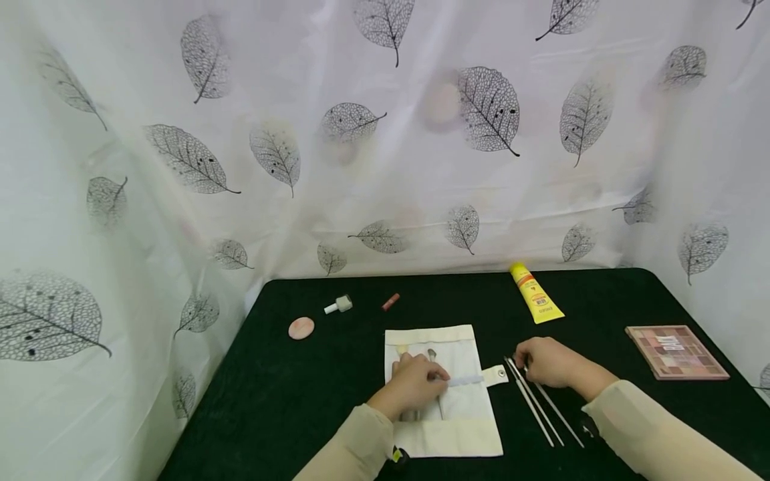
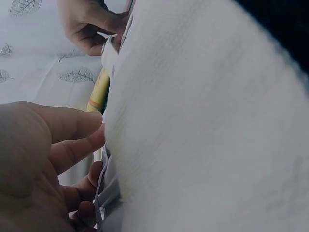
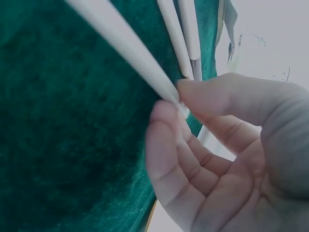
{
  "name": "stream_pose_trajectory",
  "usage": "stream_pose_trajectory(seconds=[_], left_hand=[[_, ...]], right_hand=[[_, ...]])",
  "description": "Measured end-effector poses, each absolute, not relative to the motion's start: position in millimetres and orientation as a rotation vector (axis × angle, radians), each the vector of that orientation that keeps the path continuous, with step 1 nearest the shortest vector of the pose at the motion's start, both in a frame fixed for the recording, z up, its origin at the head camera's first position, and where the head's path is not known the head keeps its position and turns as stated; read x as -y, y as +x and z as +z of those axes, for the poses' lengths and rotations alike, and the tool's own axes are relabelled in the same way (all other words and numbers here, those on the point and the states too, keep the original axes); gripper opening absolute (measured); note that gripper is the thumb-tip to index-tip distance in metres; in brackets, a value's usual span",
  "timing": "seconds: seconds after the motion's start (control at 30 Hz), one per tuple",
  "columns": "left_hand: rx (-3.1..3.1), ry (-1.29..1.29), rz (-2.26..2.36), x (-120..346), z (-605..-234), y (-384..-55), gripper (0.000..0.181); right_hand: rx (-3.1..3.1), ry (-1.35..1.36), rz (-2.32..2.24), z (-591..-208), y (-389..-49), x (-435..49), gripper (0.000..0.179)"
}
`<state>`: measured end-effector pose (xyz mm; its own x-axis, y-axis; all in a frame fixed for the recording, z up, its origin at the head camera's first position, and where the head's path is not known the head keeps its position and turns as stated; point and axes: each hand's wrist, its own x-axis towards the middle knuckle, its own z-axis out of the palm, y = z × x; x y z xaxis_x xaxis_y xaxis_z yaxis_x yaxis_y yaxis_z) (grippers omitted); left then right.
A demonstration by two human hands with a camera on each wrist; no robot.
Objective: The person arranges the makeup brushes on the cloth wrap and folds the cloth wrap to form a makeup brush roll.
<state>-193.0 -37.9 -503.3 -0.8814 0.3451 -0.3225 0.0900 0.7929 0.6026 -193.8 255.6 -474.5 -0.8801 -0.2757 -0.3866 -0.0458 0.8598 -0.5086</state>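
A white cloth brush roll lies unfolded on the dark table, its snap strap pointing right. My left hand rests on the roll with loosely bent fingers; in the left wrist view its fingertips touch the cloth. A brush with a dark head and one with a pale head sit in the roll, partly covered by that hand. Right of the roll, my right hand pinches one end of a thin white makeup brush between thumb and fingers. Two more white-handled brushes lie beside it.
A yellow tube lies at the back right, with an eyeshadow palette nearer the right edge. At the back left are a pink round puff, a small white-capped bottle and a reddish lipstick-like tube. Leaf-print curtains enclose the table.
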Motion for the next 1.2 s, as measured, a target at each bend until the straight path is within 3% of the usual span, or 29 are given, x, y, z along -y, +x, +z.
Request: stream_pose_trajectory(seconds=[0.73,1.2], left_hand=[[-2.541,0.389,0.837,42.8,-504.4,-194.0,0.009],[-2.539,0.391,0.843,42.8,-502.3,-193.8,0.009]], right_hand=[[-2.524,-0.095,-0.849,-473.8,-197.5,-263.8,0.009],[-2.469,0.055,-1.353,-473.3,-215.8,-285.3,0.042]])
